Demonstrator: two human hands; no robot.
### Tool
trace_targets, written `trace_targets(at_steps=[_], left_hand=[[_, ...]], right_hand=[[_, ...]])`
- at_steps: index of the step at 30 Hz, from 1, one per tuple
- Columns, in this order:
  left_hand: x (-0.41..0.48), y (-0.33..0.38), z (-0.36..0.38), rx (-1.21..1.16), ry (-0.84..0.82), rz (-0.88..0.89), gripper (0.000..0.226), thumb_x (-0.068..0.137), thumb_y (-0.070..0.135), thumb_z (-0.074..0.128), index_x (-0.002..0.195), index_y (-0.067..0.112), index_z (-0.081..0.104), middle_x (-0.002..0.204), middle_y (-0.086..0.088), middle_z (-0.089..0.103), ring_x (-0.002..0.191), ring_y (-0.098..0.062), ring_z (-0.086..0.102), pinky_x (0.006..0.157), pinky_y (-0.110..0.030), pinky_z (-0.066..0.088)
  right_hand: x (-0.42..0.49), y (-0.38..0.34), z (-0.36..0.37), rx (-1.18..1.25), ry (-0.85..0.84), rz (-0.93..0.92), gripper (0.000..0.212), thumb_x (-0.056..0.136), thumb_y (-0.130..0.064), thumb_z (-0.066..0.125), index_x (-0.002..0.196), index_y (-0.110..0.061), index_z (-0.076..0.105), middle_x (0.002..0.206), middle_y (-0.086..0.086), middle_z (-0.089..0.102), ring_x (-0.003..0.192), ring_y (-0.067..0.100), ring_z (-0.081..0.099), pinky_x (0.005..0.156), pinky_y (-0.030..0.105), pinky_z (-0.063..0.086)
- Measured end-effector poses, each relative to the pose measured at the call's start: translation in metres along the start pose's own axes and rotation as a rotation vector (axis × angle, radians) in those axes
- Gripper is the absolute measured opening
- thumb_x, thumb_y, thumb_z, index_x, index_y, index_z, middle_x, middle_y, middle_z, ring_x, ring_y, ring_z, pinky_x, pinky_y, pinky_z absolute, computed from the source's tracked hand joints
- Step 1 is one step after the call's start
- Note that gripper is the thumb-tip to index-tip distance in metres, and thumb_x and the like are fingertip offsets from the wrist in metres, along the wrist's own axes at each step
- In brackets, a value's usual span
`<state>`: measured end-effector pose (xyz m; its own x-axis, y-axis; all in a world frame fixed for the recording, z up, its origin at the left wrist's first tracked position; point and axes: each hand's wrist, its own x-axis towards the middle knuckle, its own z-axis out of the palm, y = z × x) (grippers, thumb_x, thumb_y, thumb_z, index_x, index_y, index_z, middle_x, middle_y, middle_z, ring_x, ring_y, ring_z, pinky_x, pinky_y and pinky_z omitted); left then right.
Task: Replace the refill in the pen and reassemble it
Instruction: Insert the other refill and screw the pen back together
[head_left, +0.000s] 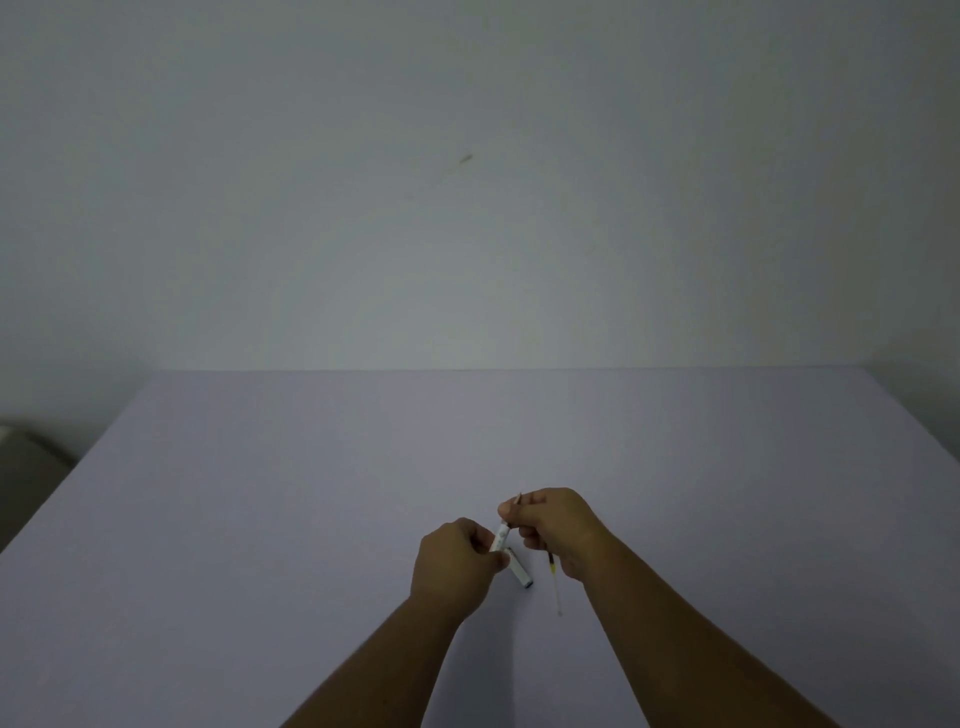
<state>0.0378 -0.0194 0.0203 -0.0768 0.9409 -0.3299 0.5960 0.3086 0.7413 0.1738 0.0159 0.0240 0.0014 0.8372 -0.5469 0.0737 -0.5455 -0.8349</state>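
I see my left hand (457, 558) and right hand (556, 525) closed together on the white plastic pen barrel (501, 538), held tilted above the pale lavender bench (260, 493). A thin clear refill tube (554, 582) hangs from my right hand. A white cap piece (521, 570) lies just below. Any printing is unreadable.
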Motion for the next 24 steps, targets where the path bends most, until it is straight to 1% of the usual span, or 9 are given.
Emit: trace_targets(at_steps=[2, 4, 7, 9, 12, 17, 20, 21, 24], left_hand=[[0.003, -0.004, -0.002, -0.015, 0.0, -0.036, 0.015, 0.071, 0.023, 0.076, 0.07, 0.023, 0.061, 0.065, 0.006, 0.061, 0.061, -0.013, 0.058, 0.067, -0.034, 0.057], [0.006, -0.011, -0.003, -0.026, 0.01, -0.076, 0.018, 0.069, 0.023, 0.077, 0.066, 0.026, 0.059, 0.066, 0.007, 0.061, 0.063, -0.012, 0.059, 0.07, -0.035, 0.058], [0.009, -0.021, -0.004, -0.053, 0.005, -0.124, 0.018, 0.067, 0.024, 0.078, 0.067, 0.026, 0.06, 0.069, 0.008, 0.063, 0.064, -0.01, 0.061, 0.063, -0.03, 0.058], [0.011, -0.026, -0.003, -0.075, -0.003, -0.141, 0.018, 0.067, 0.024, 0.079, 0.068, 0.026, 0.06, 0.07, 0.008, 0.064, 0.06, -0.007, 0.061, 0.049, -0.02, 0.054], [0.015, -0.028, -0.002, -0.079, -0.007, -0.137, 0.02, 0.068, 0.024, 0.079, 0.066, 0.025, 0.059, 0.068, 0.009, 0.063, 0.055, -0.004, 0.059, 0.034, -0.007, 0.042], [0.017, -0.031, -0.002, -0.096, -0.021, -0.142, 0.022, 0.069, 0.022, 0.079, 0.063, 0.024, 0.057, 0.067, 0.007, 0.062, 0.055, -0.004, 0.057, 0.032, -0.005, 0.039], [0.017, -0.033, -0.002, -0.105, -0.031, -0.151, 0.021, 0.068, 0.022, 0.079, 0.064, 0.024, 0.059, 0.067, 0.007, 0.063, 0.054, -0.005, 0.058, 0.033, -0.005, 0.039], [0.017, -0.034, -0.002, -0.107, -0.035, -0.156, 0.02, 0.068, 0.022, 0.079, 0.065, 0.024, 0.06, 0.067, 0.007, 0.063, 0.054, -0.005, 0.058, 0.033, -0.006, 0.04], [0.017, -0.035, -0.003, -0.11, -0.046, -0.171, 0.017, 0.067, 0.023, 0.079, 0.067, 0.022, 0.062, 0.068, 0.005, 0.064, 0.054, -0.007, 0.059, 0.034, -0.01, 0.043]], right_hand=[[0.008, 0.006, 0.002, 0.005, 0.037, -0.002, 0.02, 0.083, -0.024, 0.068, 0.089, -0.004, 0.069, 0.074, 0.005, 0.067, 0.066, 0.015, 0.056, 0.067, 0.026, 0.054], [0.017, 0.014, 0.002, -0.085, 0.155, -0.026, 0.021, 0.087, -0.027, 0.062, 0.087, -0.007, 0.068, 0.081, 0.007, 0.068, 0.068, 0.017, 0.057, 0.075, 0.033, 0.054], [0.031, 0.033, 0.006, -0.628, 0.208, -0.114, 0.02, 0.087, -0.02, 0.055, 0.09, -0.007, 0.069, 0.091, 0.01, 0.07, 0.081, 0.024, 0.063, 0.076, 0.032, 0.052], [0.037, 0.049, 0.012, -0.811, 0.153, -0.106, 0.016, 0.084, -0.02, 0.057, 0.092, -0.009, 0.067, 0.1, 0.01, 0.07, 0.087, 0.024, 0.064, 0.076, 0.031, 0.053], [0.044, 0.066, 0.021, -0.957, 0.141, -0.141, 0.028, 0.079, -0.027, 0.067, 0.099, -0.009, 0.062, 0.107, 0.012, 0.065, 0.099, 0.027, 0.061, 0.081, 0.032, 0.049], [0.05, 0.081, 0.025, -0.995, 0.153, -0.151, 0.029, 0.082, -0.028, 0.065, 0.103, -0.009, 0.058, 0.11, 0.011, 0.064, 0.104, 0.027, 0.059, 0.081, 0.032, 0.048], [0.05, 0.073, 0.024, -0.895, 0.192, -0.171, 0.024, 0.087, -0.027, 0.058, 0.099, -0.006, 0.061, 0.105, 0.012, 0.067, 0.099, 0.028, 0.061, 0.082, 0.033, 0.048], [0.049, 0.067, 0.022, -0.76, 0.22, -0.167, 0.023, 0.087, -0.027, 0.059, 0.096, -0.007, 0.063, 0.099, 0.012, 0.068, 0.094, 0.027, 0.063, 0.08, 0.032, 0.049], [0.05, 0.042, 0.017, -0.129, 0.253, -0.102, 0.015, 0.087, -0.022, 0.062, 0.084, -0.009, 0.066, 0.082, 0.012, 0.069, 0.07, 0.02, 0.064, 0.07, 0.03, 0.055]])
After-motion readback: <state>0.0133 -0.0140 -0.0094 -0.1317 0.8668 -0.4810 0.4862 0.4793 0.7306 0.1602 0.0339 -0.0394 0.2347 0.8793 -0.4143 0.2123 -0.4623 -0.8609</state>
